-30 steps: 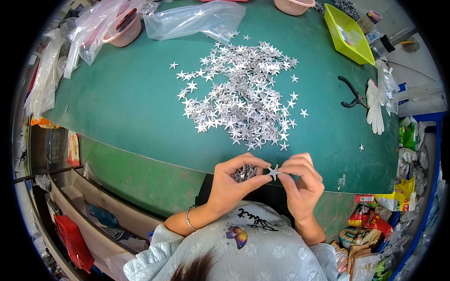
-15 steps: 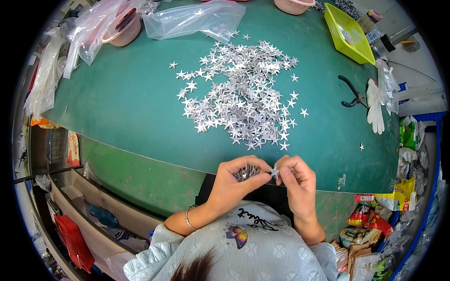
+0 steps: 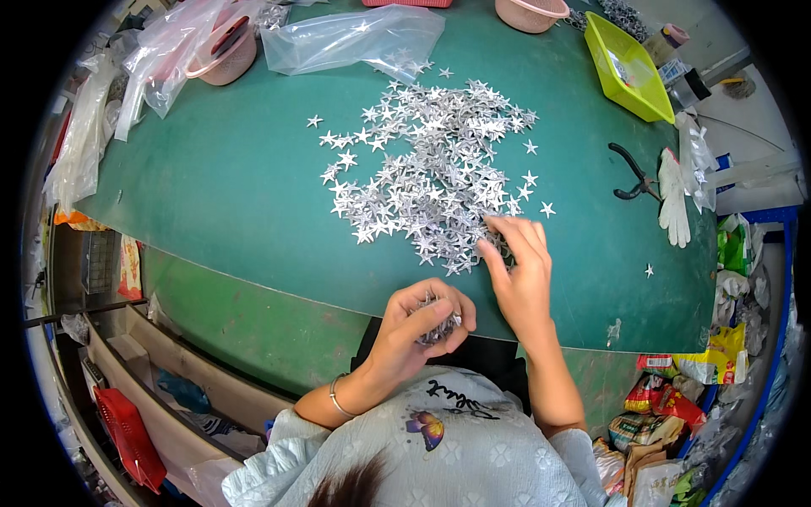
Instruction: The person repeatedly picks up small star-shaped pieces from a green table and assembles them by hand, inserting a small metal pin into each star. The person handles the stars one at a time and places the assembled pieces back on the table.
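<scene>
Small silver star-shaped pieces lie in a loose pile (image 3: 439, 173) on the green tabletop (image 3: 236, 186), with single stars scattered round its rim. Just beyond the table's near edge, my left hand (image 3: 402, 331) is curled round a clump of silver stars (image 3: 439, 323). My right hand (image 3: 525, 283) reaches over the near right edge of the pile. Its thumb and fingers are apart at the outermost stars, and no star shows between them. The fingertips partly cover the stars beneath.
Black-handled pliers (image 3: 629, 173) and a white glove (image 3: 673, 198) lie at the right. A yellow-green tray (image 3: 629, 72) stands at the far right. Clear plastic bags (image 3: 338, 42) and a pink basket (image 3: 228, 63) occupy the far left. Filled packets (image 3: 659, 401) sit below the right edge.
My right hand has let go of the star it pinched beside the left hand and moved forward to the pile. My left hand has curled further round its clump of stars.
</scene>
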Action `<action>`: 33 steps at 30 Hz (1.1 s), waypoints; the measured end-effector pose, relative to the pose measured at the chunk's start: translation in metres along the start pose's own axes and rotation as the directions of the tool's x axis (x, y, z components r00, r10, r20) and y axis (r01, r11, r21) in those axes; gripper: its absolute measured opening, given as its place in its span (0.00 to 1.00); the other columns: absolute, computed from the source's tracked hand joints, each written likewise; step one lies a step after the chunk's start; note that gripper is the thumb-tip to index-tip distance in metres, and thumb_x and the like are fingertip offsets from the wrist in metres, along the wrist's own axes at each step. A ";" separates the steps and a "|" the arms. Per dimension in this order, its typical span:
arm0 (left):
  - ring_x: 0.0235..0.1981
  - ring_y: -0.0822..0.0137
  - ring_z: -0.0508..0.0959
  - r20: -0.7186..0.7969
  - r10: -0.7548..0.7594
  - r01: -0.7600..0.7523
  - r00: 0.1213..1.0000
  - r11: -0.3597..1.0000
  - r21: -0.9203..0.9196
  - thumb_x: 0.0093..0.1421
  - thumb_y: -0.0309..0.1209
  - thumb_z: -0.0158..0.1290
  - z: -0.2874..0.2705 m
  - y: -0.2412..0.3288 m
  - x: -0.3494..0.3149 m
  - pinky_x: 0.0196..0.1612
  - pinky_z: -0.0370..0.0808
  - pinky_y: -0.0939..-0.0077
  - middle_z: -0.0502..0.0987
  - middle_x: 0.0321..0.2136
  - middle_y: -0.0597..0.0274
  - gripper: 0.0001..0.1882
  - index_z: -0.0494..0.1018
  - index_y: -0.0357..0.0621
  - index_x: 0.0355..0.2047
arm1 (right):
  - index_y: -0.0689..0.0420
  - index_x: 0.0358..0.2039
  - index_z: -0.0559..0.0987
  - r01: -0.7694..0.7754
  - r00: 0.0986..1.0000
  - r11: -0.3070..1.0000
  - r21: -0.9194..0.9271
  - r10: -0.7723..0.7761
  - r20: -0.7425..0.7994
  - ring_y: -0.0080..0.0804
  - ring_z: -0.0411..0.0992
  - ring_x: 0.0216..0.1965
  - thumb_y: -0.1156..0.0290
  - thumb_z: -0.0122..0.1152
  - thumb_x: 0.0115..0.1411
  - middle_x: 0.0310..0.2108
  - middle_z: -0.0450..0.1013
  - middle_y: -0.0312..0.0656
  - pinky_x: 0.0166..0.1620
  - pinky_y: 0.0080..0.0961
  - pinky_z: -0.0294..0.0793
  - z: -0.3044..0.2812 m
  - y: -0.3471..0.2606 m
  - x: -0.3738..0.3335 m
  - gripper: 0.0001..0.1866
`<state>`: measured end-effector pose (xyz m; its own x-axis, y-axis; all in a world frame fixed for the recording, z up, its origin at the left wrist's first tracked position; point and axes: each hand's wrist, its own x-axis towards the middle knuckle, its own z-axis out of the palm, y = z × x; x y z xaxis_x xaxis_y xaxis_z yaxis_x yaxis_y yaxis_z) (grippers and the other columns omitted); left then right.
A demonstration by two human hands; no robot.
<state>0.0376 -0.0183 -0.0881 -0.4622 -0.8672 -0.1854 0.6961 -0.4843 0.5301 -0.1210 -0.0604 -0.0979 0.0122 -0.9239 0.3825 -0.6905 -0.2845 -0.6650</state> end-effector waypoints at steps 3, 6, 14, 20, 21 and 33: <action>0.12 0.73 0.65 -0.004 -0.017 0.018 1.000 0.996 0.087 0.58 0.34 0.48 0.000 0.001 -0.001 0.11 0.54 0.88 0.72 0.24 0.49 0.11 0.64 0.40 0.25 | 0.60 0.34 0.76 0.037 0.999 0.982 -0.184 -0.029 0.046 0.40 0.64 0.35 0.75 0.60 0.48 0.32 0.68 0.43 0.40 0.32 0.62 0.016 -0.002 0.011 0.11; 0.14 0.71 0.68 -0.026 0.001 0.000 1.000 1.000 0.028 0.59 0.33 0.47 -0.001 0.001 -0.002 0.11 0.54 0.87 0.73 0.24 0.48 0.09 0.64 0.41 0.27 | 0.59 0.31 0.76 0.109 0.994 0.959 -0.261 -0.100 0.049 0.36 0.64 0.34 0.74 0.61 0.47 0.30 0.68 0.40 0.38 0.32 0.59 0.021 0.001 0.011 0.08; 0.18 0.72 0.69 -0.125 -0.016 0.025 0.992 0.997 0.071 0.58 0.26 0.48 -0.002 0.000 0.000 0.12 0.55 0.88 0.72 0.24 0.55 0.07 0.70 0.36 0.35 | 0.62 0.27 0.76 -0.071 0.995 0.994 0.083 0.076 -0.060 0.30 0.67 0.29 0.78 0.59 0.49 0.26 0.71 0.40 0.34 0.24 0.63 -0.003 0.008 0.000 0.03; 0.19 0.76 0.67 -0.215 0.021 0.023 0.976 0.980 0.198 0.56 0.24 0.50 0.000 -0.004 0.001 0.14 0.55 0.89 0.70 0.22 0.63 0.06 0.71 0.35 0.34 | 0.65 0.30 0.76 -0.524 0.844 0.513 0.680 0.424 0.330 0.18 0.69 0.30 0.77 0.57 0.55 0.25 0.73 0.36 0.33 0.15 0.66 -0.025 -0.013 -0.022 0.04; 0.19 0.77 0.66 -0.219 0.026 0.023 0.975 0.976 0.219 0.56 0.23 0.50 0.002 -0.003 0.002 0.14 0.55 0.89 0.69 0.22 0.64 0.06 0.71 0.35 0.34 | 0.65 0.31 0.76 -0.514 0.852 0.494 0.702 0.389 0.350 0.19 0.70 0.31 0.77 0.55 0.57 0.27 0.73 0.38 0.35 0.14 0.67 -0.027 -0.014 -0.027 0.04; 0.18 0.80 0.64 -0.201 0.082 0.002 0.976 0.922 0.388 0.53 0.19 0.52 0.004 -0.002 0.000 0.17 0.56 0.88 0.69 0.23 0.66 0.06 0.73 0.33 0.33 | 0.64 0.27 0.76 -0.427 0.904 0.638 0.641 0.301 0.303 0.22 0.67 0.30 0.83 0.57 0.51 0.26 0.73 0.39 0.34 0.18 0.65 -0.036 -0.032 -0.038 0.03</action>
<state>0.0337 -0.0164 -0.0857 -0.2838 -0.9095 -0.3038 0.4276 -0.4036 0.8089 -0.1256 -0.0071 -0.0678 0.0224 -0.9986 -0.0483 0.0173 0.0487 -0.9987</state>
